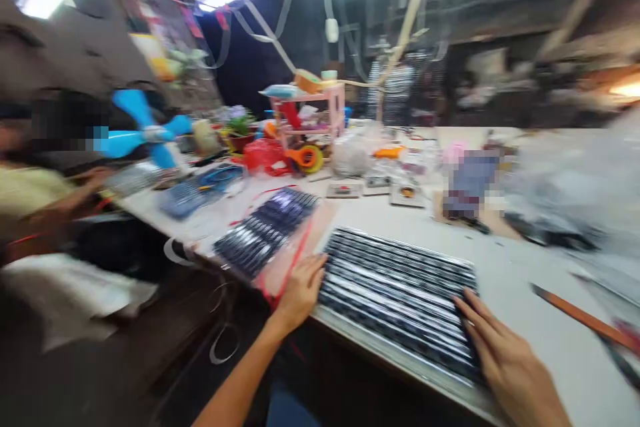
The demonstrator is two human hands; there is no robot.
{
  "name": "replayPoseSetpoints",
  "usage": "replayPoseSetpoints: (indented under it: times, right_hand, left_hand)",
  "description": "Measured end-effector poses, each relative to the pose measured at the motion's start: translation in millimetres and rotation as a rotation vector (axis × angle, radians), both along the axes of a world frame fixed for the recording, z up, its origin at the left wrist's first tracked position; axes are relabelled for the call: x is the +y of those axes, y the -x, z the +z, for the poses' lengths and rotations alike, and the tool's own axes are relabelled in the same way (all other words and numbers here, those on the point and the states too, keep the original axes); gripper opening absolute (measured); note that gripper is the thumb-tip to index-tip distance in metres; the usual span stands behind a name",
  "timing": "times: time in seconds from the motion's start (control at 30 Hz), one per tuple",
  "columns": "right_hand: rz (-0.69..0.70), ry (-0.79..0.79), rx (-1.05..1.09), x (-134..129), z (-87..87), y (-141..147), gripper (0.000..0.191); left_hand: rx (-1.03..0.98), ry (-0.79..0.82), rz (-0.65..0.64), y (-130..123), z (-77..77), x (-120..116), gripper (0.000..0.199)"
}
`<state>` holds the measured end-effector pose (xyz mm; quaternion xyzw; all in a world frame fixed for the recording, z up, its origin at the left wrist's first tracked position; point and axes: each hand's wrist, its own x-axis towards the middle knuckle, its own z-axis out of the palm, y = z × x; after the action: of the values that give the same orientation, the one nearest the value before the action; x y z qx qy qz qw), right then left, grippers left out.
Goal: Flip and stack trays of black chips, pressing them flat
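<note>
A black panel with shiny ridged rows [397, 300] lies at the front edge of the white table, and the blur hides its exact kind. At its left side, my left hand [303, 287] grips the edge with fingers closed together. My right hand [515, 360] holds the opposite side, fingertips over the right edge. Left of my left hand is a similar dark panel with shiny rows [270, 227], resting on a pinkish sheet with a red border [287, 257].
A blue-bladed fan [150, 133] and a seated person [35, 200] are at left. Behind stand a pink shelf [337, 110] and an orange-yellow tape roll [311, 158]. An orange-brown strip [575, 310] and clear plastic bags [565, 173] lie at right.
</note>
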<state>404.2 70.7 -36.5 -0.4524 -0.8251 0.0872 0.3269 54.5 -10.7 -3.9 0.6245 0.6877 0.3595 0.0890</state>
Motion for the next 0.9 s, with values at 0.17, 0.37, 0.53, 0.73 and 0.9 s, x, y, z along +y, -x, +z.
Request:
replayPoseSetpoints:
  times: [0.17,0.37,0.53,0.73,0.9]
  right_hand:
    - [-0.039,0.145,-0.018,-9.5,17.8,0.4,0.040]
    - [-0.030,0.176,-0.089,-25.3,20.8,1.5,0.048]
    - [0.050,0.151,-0.260,-31.5,27.9,-1.2,0.074]
    - [0.040,0.006,-0.352,-32.1,25.5,2.7,0.074]
    - [0.016,-0.019,-0.392,-35.8,27.4,5.1,0.066]
  left_hand:
    - [-0.047,0.111,-0.095,31.8,-9.8,-4.2,0.040]
    - [0.050,0.055,-0.138,38.8,-19.8,-7.3,0.041]
    - [0.194,0.021,-0.149,31.6,-21.0,-6.1,0.046]
    - [0.230,0.040,-0.159,28.1,-15.6,-7.1,0.049]
    - [0.165,0.037,-0.164,25.4,-11.1,-4.5,0.048]
